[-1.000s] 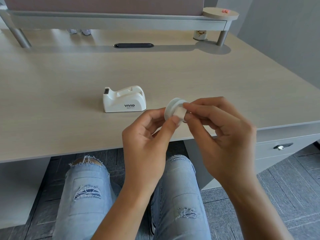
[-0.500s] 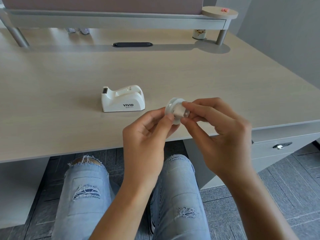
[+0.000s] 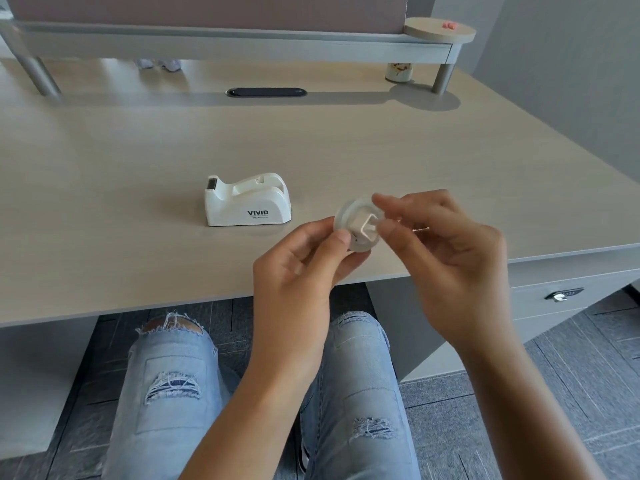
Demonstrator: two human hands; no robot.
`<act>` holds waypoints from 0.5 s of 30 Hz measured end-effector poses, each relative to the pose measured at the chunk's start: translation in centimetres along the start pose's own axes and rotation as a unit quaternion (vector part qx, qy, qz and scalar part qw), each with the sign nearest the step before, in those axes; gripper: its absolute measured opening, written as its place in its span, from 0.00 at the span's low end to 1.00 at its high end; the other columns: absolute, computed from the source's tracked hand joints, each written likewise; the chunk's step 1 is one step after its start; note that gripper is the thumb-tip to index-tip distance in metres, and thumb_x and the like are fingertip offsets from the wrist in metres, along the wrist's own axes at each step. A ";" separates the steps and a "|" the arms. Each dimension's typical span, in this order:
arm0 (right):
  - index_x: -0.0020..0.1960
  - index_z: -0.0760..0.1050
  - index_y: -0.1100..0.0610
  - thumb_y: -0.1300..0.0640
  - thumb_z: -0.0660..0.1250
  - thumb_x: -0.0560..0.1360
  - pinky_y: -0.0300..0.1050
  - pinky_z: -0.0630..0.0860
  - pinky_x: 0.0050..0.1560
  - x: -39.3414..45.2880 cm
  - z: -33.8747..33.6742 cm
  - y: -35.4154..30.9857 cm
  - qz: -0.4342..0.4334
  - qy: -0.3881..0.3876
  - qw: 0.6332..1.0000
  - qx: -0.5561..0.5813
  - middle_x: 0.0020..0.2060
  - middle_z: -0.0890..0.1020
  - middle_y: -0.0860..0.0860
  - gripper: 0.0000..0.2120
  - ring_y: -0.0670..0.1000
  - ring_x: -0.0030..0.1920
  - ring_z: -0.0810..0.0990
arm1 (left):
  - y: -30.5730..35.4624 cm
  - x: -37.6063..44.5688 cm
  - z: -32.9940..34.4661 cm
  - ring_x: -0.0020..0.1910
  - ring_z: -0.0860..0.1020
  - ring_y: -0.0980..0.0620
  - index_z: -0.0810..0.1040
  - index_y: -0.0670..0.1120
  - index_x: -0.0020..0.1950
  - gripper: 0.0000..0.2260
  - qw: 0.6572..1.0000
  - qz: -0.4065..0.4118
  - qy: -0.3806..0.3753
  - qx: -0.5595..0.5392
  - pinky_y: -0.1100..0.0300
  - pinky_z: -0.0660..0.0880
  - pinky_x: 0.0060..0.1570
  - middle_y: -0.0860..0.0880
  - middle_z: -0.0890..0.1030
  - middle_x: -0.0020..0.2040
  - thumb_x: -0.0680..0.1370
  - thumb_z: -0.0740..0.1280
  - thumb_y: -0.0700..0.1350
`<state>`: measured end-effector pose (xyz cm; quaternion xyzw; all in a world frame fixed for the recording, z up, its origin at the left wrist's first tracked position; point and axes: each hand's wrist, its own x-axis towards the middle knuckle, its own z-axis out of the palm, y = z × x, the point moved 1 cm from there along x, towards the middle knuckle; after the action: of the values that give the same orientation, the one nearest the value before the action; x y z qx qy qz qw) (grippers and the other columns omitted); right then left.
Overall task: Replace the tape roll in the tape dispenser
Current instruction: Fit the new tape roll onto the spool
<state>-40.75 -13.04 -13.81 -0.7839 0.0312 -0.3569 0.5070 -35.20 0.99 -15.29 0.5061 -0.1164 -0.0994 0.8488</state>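
A white tape dispenser [image 3: 247, 202] marked VIVID stands on the desk [image 3: 138, 161] with its cradle empty and its cutter at the left. To its right, above the desk's front edge, my left hand [image 3: 294, 271] pinches a clear tape roll [image 3: 346, 216] by its lower left rim. A white hub [image 3: 363, 230] sits in the roll's centre, facing me. My right hand [image 3: 450, 258] is on the roll's right side, index fingertip on the top rim and thumb at the right rim.
A raised shelf [image 3: 242, 46] runs along the back of the desk, with a black cable slot [image 3: 266, 92] in front of it and a small jar [image 3: 398, 72] beneath its right end. A drawer with a handle [image 3: 562, 294] is below right. My knees are under the desk.
My right fingers have come off the white hub, which they were pinching, and moved out to the roll's rim. The hub now shows. The dispenser has not moved.
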 end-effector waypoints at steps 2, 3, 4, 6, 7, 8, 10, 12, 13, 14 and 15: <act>0.59 0.85 0.47 0.59 0.77 0.76 0.39 0.76 0.46 0.4 -0.3 0.0 0.060 0.001 0.998 0.019 0.48 0.83 0.48 0.13 0.47 0.42 0.78 | 0.1 0.1 0.1 0.48 0.87 0.47 0.88 0.44 0.45 0.13 1.000 -0.011 -0.002 -0.021 0.45 0.82 0.58 0.45 0.89 0.46 0.81 0.66 0.33; 0.58 0.86 0.47 0.56 0.78 0.75 0.37 0.76 0.45 0.5 -0.4 0.0 0.097 -0.009 0.995 0.035 0.49 0.84 0.48 0.12 0.46 0.41 0.77 | 0.2 0.1 0.1 0.48 0.87 0.47 0.89 0.46 0.43 0.15 0.999 -0.017 -0.004 -0.030 0.47 0.83 0.57 0.45 0.89 0.46 0.81 0.66 0.33; 0.58 0.86 0.47 0.54 0.78 0.75 0.36 0.76 0.45 0.7 -0.5 0.1 0.129 -0.027 0.990 0.052 0.49 0.85 0.49 0.12 0.45 0.42 0.77 | 0.3 0.1 0.1 0.48 0.86 0.47 0.89 0.47 0.42 0.15 0.999 -0.023 -0.008 -0.042 0.48 0.83 0.55 0.46 0.89 0.45 0.81 0.66 0.33; 0.55 0.88 0.49 0.50 0.76 0.73 0.36 0.75 0.46 0.8 -0.6 0.1 0.166 -0.072 0.980 0.079 0.49 0.88 0.56 0.11 0.44 0.42 0.77 | 0.4 0.2 0.0 0.49 0.85 0.47 0.89 0.45 0.43 0.12 0.998 -0.034 -0.022 -0.054 0.51 0.82 0.54 0.45 0.89 0.46 0.80 0.67 0.34; 0.53 0.88 0.51 0.50 0.77 0.73 0.36 0.74 0.46 0.9 -0.5 0.0 0.175 -0.085 0.977 0.092 0.48 0.88 0.59 0.10 0.44 0.41 0.77 | 0.4 0.2 -0.1 0.49 0.85 0.47 0.88 0.44 0.45 0.08 0.998 -0.034 -0.029 -0.048 0.51 0.82 0.54 0.44 0.89 0.46 0.78 0.70 0.36; 0.51 0.88 0.52 0.50 0.78 0.72 0.35 0.74 0.46 0.9 -0.5 -0.1 0.179 -0.089 0.974 0.109 0.46 0.88 0.58 0.09 0.43 0.40 0.78 | 0.5 0.2 -0.2 0.50 0.85 0.47 0.88 0.43 0.47 0.04 0.998 -0.033 -0.036 -0.040 0.52 0.83 0.54 0.44 0.88 0.47 0.76 0.72 0.38; 0.49 0.87 0.54 0.52 0.78 0.71 0.32 0.75 0.45 0.9 -0.3 -0.1 0.177 -0.088 0.969 0.146 0.41 0.89 0.49 0.09 0.40 0.39 0.80 | 0.5 0.4 -0.5 0.49 0.85 0.49 0.87 0.43 0.50 0.07 0.999 -0.022 -0.044 -0.011 0.53 0.83 0.51 0.44 0.89 0.47 0.72 0.76 0.39; 0.49 0.86 0.56 0.53 0.76 0.71 0.33 0.76 0.45 0.9 -0.1 -0.1 0.171 -0.091 0.969 0.156 0.41 0.89 0.45 0.10 0.40 0.40 0.82 | 0.5 0.7 -0.9 0.46 0.84 0.49 0.87 0.45 0.49 0.07 0.999 -0.014 -0.039 0.012 0.54 0.82 0.46 0.47 0.89 0.45 0.71 0.76 0.40; 0.50 0.86 0.57 0.54 0.77 0.71 0.33 0.77 0.45 0.8 0.0 -0.1 0.168 -0.093 0.968 0.163 0.41 0.89 0.46 0.10 0.41 0.41 0.83 | 0.5 0.8 -1.1 0.45 0.84 0.49 0.87 0.46 0.48 0.07 0.999 -0.006 -0.040 0.019 0.55 0.82 0.44 0.47 0.89 0.45 0.71 0.75 0.40; 0.50 0.85 0.59 0.55 0.77 0.70 0.33 0.78 0.45 0.7 0.1 0.0 0.164 -0.093 0.967 0.174 0.41 0.89 0.47 0.11 0.41 0.41 0.84 | 0.6 0.8 -1.2 0.45 0.83 0.50 0.87 0.46 0.48 0.06 0.999 -0.003 -0.043 0.021 0.55 0.81 0.44 0.47 0.89 0.45 0.71 0.75 0.40; 0.51 0.84 0.61 0.57 0.76 0.69 0.33 0.78 0.46 0.7 0.3 -0.2 0.161 -0.091 0.965 0.185 0.41 0.89 0.48 0.13 0.41 0.40 0.84 | 0.6 0.9 -1.4 0.45 0.83 0.50 0.86 0.46 0.48 0.06 0.999 0.003 -0.045 0.023 0.55 0.81 0.44 0.47 0.88 0.45 0.71 0.75 0.40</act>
<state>-40.10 -13.03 -13.35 -0.6902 0.0445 -0.1972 0.6948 -33.86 2.15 -15.35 0.5199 -0.1583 -0.1171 0.8312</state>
